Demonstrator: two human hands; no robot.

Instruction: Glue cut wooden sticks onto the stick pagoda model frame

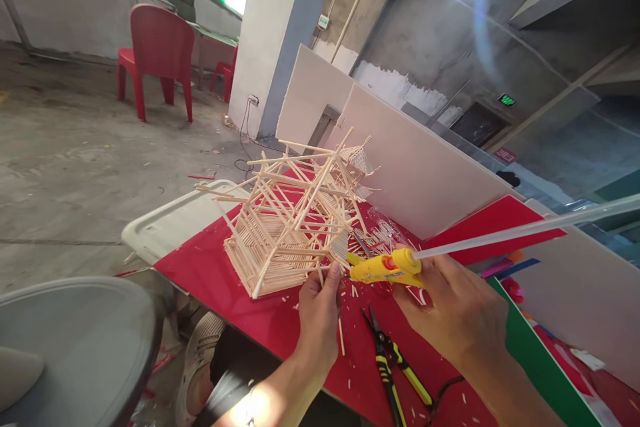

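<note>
My right hand grips a yellow hot glue gun, and a long translucent glue stick runs out of its back. The gun's nozzle points left, close to the fingertips of my left hand. Thumb and fingers of that hand pinch a thin wooden stick at the near right corner of a wooden-stick model house. The model has a slatted floor and an open frame of crossing sticks. Whether the nozzle touches the stick is hidden.
Yellow-and-black pruning shears lie on the red tabletop below my hands. Loose sticks and scraps lie behind the gun. White boards stand at the back. A grey round stool is at the left, a red chair farther off.
</note>
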